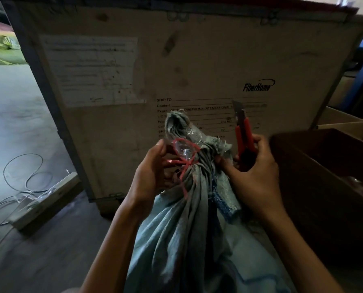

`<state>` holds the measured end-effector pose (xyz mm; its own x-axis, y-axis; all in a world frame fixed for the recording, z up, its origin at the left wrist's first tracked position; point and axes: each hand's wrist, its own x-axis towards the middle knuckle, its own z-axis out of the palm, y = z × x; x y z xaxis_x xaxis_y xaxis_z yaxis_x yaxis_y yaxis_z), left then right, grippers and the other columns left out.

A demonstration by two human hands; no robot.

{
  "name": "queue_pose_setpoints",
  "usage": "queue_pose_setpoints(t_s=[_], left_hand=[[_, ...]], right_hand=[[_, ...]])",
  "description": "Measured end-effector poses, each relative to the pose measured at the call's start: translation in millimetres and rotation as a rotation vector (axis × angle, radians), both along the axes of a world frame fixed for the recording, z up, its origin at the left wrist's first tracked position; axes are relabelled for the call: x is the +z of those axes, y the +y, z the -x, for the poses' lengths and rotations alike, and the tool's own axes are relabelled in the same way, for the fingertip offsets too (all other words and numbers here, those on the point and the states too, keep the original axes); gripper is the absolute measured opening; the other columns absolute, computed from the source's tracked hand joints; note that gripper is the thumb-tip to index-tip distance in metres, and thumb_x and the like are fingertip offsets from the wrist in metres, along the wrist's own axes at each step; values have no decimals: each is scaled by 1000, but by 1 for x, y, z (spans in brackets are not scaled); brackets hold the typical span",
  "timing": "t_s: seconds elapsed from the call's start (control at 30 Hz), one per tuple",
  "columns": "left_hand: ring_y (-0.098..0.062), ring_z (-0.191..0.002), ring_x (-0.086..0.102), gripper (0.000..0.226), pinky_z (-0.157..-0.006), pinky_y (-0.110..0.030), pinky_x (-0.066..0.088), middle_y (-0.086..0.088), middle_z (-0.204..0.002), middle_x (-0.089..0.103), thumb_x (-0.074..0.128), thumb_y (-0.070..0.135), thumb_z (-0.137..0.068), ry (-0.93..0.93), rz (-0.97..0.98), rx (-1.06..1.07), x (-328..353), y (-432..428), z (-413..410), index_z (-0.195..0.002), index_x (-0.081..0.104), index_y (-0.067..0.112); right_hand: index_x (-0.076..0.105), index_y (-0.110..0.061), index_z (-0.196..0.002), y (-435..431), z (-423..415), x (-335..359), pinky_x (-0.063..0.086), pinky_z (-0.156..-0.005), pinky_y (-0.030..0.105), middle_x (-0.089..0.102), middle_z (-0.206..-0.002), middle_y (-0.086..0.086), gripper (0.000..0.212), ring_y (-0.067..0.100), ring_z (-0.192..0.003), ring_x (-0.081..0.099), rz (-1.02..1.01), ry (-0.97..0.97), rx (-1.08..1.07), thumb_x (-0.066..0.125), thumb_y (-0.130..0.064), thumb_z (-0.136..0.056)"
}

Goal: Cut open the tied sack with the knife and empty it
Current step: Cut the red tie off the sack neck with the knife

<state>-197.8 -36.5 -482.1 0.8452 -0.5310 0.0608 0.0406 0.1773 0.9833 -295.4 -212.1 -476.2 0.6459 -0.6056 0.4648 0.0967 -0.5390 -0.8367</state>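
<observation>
Plywood shipping crate [197, 60] fills the background, its printed face turned toward the person and a pale paper label [91, 70] stuck at its upper left; it stands on a grey floor [17, 123] and seems to play no part beyond being a backdrop. Brown cardboard box [324, 176] sits open at the right, close beside the work; a likely place, by judgement, for the contents to be tipped. Woven blue-grey sack [187, 240] rises from the bottom of the view between the forearms, its neck bunched tight and held upright so that the binding faces the person. Power strip [47, 199] lies on the floor at the left with a loose cable [24, 172] coiled around it, well apart from the sack. Left hand [153, 176] closes on the gathered neck just beside the knot, steadying it and keeping the cloth taut. Right hand [254, 178] is clenched round the red utility knife [243, 134], blade extended and pointing up and away from the body, clear of the fabric, while its fingertips also touch the neck. Red string [187, 159] circles the neck over a scrap of clear plastic and is uncut; the sack remains tied and full.
</observation>
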Motion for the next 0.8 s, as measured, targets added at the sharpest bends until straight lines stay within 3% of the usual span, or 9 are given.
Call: queue_pose_setpoints(t_s=[0.1, 0.17, 0.27, 0.33, 0.4, 0.53, 0.67, 0.8], left_hand=[[-29, -89, 58, 59, -86, -42, 42, -16, -101, 75, 34, 65, -97, 2, 33, -28, 1, -2, 4, -111, 77, 27], [-22, -90, 68, 62, -86, -38, 50, -11, -106, 77, 48, 72, -84, -87, -3, -52, 0, -3, 6, -116, 73, 26], [-10, -91, 76, 54, -79, -29, 60, 2, -104, 80, 77, 56, -78, -237, -52, -11, -2, -8, 9, -119, 67, 22], [-14, -90, 78, 50, -81, -36, 62, 1, -100, 80, 85, 47, -77, -288, -65, 76, -3, -11, 10, -114, 67, 19], [-18, -93, 78, 45, -89, -44, 62, -3, -102, 81, 81, 48, -78, -304, -66, 129, -3, -12, 10, -109, 69, 18], [-21, -93, 78, 35, -89, -44, 62, -7, -101, 81, 62, 46, -91, -369, -87, 105, -5, -10, 9, -110, 69, 17], [-48, -101, 69, 33, -92, -62, 54, -28, -108, 73, 50, 33, -105, -356, -43, 74, -6, -10, 7, -120, 65, 6], [-43, -99, 69, 35, -95, -60, 51, -28, -106, 72, 45, 29, -104, -322, -41, 112, -2, -12, 10, -111, 68, 3]], right_hand=[[45, -32, -111, 6, 4, 5, 46, -60, 4, 62, -87, -7, 55, 2, -77, 62, 31, -7, -41, 80, -46, -71], [45, -32, -110, 9, 6, 6, 46, -62, 3, 62, -87, -5, 53, 4, -79, 62, 46, -28, -51, 80, -44, -72], [44, -34, -108, 14, 7, 7, 48, -64, 6, 61, -86, -4, 51, 7, -78, 62, 69, -41, -40, 81, -42, -74], [45, -33, -108, 16, 6, 6, 49, -64, 8, 61, -85, -3, 50, 8, -77, 62, 84, -39, -39, 80, -43, -75], [47, -31, -109, 17, 5, 5, 48, -63, 7, 62, -85, -1, 49, 9, -75, 62, 78, -35, -35, 81, -42, -75], [50, -28, -112, 15, 5, 3, 47, -60, 7, 62, -82, -2, 50, 6, -72, 61, 65, -29, -48, 81, -40, -75], [48, -30, -111, 10, 5, 0, 46, -62, 4, 63, -84, -1, 47, 7, -76, 62, 65, -39, -69, 80, -39, -77], [48, -28, -110, 10, 5, -1, 45, -62, 2, 63, -83, -2, 47, 5, -75, 62, 90, -15, -93, 79, -42, -77]])
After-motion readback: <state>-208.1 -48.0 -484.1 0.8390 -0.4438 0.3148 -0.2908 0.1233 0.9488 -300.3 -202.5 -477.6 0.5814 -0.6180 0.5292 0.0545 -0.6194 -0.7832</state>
